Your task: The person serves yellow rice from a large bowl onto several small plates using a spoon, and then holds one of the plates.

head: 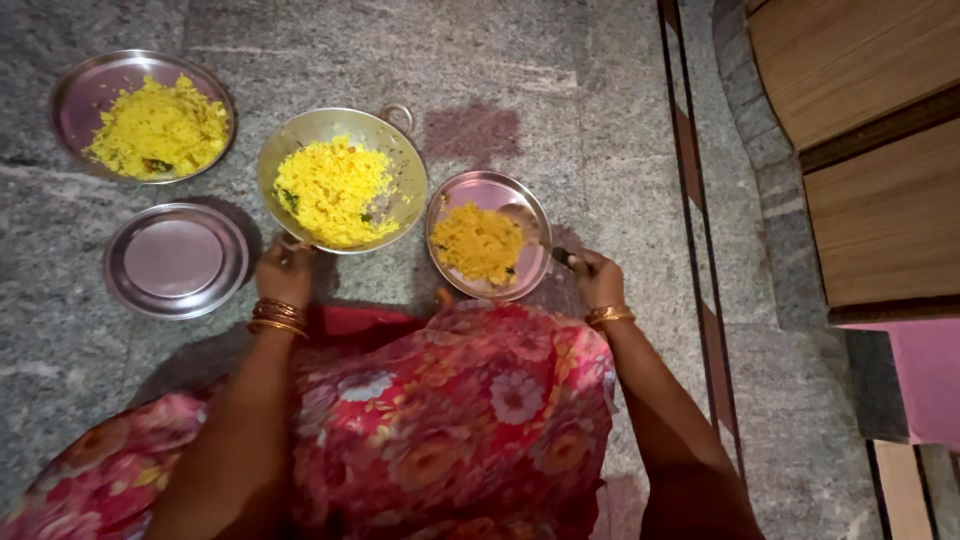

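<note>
My left hand (283,268) grips the near handle of a round steel pan (405,165) heaped with yellow rice. My right hand (596,277) holds the dark handle of a steel spoon (530,225) whose bowl rests over a small steel plate (500,188) carrying a mound of yellow rice. That plate sits just right of the pan, in front of my knees. Gold bangles ring both wrists. My lap is covered by red flowered cloth.
A second steel plate (95,85) with yellow rice lies at the far left. An empty steel plate (176,260) sits below it. All stand on a grey stone floor. A wooden door frame and step (860,150) rise at the right.
</note>
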